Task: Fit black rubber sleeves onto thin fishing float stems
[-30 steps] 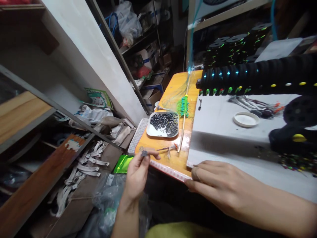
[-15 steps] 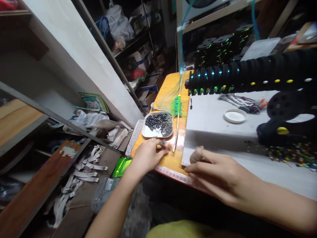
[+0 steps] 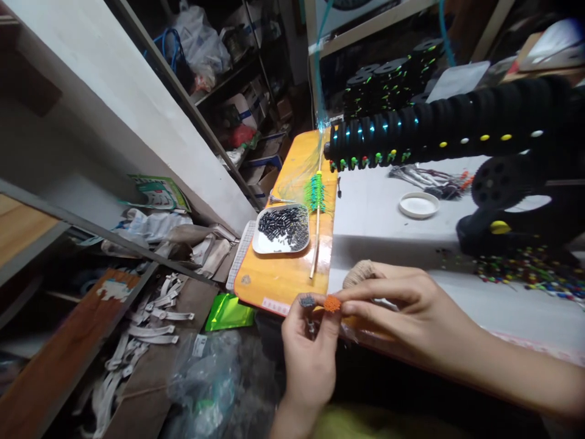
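Observation:
My left hand (image 3: 313, 347) is closed, palm up, in front of the table's near edge. A small round bundle with bright orange tips (image 3: 332, 303) stands out between its fingers, with a second bundle with grey ends (image 3: 306, 301) beside it. From the right, my right hand (image 3: 411, 299) brings thumb and a fingertip together at the edge of the orange tips; whether they pinch a single strand is too small to tell. A tan wrap (image 3: 359, 274) covers one of its fingers.
On the orange table (image 3: 297, 277) lies a white tray (image 3: 280, 250) of small dark cylinders, beside a thin stick with a green bristly cluster (image 3: 316, 194). At right are a black ribbed roller (image 3: 439, 125), a white lid (image 3: 419, 205) and scattered coloured beads (image 3: 525, 265).
My left hand has come from the table by the tray, toward me and right, bringing the orange and grey bundles to my right hand. The right fingers now meet the orange tips.

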`<action>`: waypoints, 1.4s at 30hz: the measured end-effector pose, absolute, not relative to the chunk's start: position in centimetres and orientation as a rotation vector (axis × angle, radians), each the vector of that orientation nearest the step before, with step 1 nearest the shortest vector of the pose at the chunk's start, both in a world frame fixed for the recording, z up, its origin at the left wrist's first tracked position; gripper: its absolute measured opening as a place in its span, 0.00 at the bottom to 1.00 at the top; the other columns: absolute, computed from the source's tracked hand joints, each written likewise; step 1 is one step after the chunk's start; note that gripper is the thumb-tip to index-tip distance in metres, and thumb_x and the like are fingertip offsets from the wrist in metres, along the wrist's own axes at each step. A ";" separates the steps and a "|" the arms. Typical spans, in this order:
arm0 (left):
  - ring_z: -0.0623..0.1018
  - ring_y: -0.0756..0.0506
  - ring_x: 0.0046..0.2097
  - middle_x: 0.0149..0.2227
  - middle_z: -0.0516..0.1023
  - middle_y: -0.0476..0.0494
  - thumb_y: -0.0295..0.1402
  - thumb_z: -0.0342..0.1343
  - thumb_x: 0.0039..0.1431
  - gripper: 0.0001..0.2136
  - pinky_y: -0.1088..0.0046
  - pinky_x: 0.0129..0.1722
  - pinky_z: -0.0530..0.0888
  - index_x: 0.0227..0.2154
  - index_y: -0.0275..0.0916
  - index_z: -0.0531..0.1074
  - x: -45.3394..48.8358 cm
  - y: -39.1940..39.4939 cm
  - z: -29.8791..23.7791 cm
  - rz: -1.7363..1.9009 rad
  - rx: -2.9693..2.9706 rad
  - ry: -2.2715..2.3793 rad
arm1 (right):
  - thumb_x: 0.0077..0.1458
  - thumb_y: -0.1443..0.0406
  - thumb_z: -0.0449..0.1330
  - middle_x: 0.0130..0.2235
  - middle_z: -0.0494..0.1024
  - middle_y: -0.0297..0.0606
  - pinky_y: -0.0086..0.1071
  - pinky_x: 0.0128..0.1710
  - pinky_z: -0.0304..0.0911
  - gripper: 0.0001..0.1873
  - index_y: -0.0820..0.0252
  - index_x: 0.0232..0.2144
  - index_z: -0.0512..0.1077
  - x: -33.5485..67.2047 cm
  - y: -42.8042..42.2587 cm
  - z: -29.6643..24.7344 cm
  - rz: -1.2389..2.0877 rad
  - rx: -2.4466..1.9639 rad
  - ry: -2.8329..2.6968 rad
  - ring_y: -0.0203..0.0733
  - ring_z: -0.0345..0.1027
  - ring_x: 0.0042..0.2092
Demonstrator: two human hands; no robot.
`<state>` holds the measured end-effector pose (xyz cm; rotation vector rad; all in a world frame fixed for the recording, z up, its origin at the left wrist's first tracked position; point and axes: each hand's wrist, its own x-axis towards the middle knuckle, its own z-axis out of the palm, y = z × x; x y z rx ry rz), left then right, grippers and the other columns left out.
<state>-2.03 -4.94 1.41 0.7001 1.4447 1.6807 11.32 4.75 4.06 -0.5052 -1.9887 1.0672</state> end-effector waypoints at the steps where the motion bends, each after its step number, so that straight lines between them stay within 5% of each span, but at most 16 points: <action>1: 0.70 0.53 0.25 0.26 0.76 0.50 0.50 0.71 0.54 0.19 0.79 0.26 0.69 0.31 0.38 0.79 -1.6 -4.8 1.5 1.714 0.705 1.465 | 0.65 0.66 0.63 0.29 0.79 0.39 0.25 0.26 0.67 0.09 0.60 0.35 0.84 11.4 4.7 4.1 1.069 -0.507 -1.982 0.36 0.73 0.30; 7: 0.78 0.49 0.33 0.30 0.80 0.47 0.46 0.74 0.51 0.16 0.79 0.34 0.74 0.32 0.39 0.81 -0.7 -5.0 1.6 1.812 0.670 1.492 | 0.66 0.68 0.61 0.29 0.76 0.39 0.27 0.26 0.65 0.10 0.61 0.34 0.82 11.5 4.2 4.2 1.013 -0.507 -1.984 0.36 0.70 0.29; 13: 0.56 0.59 0.20 0.21 0.64 0.57 0.42 0.74 0.53 0.17 0.84 0.20 0.55 0.29 0.36 0.76 -1.1 -5.7 2.1 1.759 0.402 1.146 | 0.65 0.72 0.62 0.31 0.77 0.38 0.25 0.29 0.66 0.07 0.60 0.38 0.81 11.8 4.3 3.7 0.985 -0.373 -2.022 0.34 0.71 0.31; 18: 0.56 0.60 0.20 0.25 0.71 0.53 0.40 0.74 0.54 0.16 0.82 0.20 0.52 0.28 0.35 0.75 -2.0 -6.3 2.9 1.703 0.380 1.081 | 0.64 0.71 0.65 0.33 0.76 0.38 0.25 0.30 0.66 0.07 0.59 0.42 0.81 12.3 5.0 3.2 0.914 -0.328 -2.076 0.35 0.71 0.32; 27: 0.47 0.60 0.19 0.23 0.62 0.57 0.42 0.72 0.56 0.18 0.80 0.18 0.46 0.26 0.35 0.71 -3.1 -6.4 2.5 1.559 0.398 1.016 | 0.64 0.69 0.64 0.36 0.75 0.38 0.26 0.32 0.66 0.09 0.55 0.46 0.81 12.5 4.9 2.8 0.925 -0.305 -2.119 0.37 0.71 0.35; 37: 0.48 0.60 0.19 0.24 0.64 0.56 0.42 0.72 0.57 0.19 0.80 0.18 0.47 0.26 0.35 0.71 -3.1 -6.4 2.4 1.529 0.404 1.013 | 0.62 0.69 0.67 0.38 0.75 0.37 0.25 0.34 0.70 0.13 0.53 0.48 0.80 12.7 5.1 2.5 0.804 -0.299 -2.169 0.36 0.74 0.36; 42: 0.54 0.58 0.20 0.21 0.66 0.56 0.46 0.75 0.51 0.20 0.81 0.19 0.52 0.33 0.35 0.75 -2.5 -6.3 2.2 1.533 0.389 1.159 | 0.66 0.68 0.64 0.36 0.77 0.37 0.23 0.33 0.69 0.12 0.52 0.50 0.80 12.5 4.7 2.5 0.760 -0.265 -2.156 0.35 0.75 0.35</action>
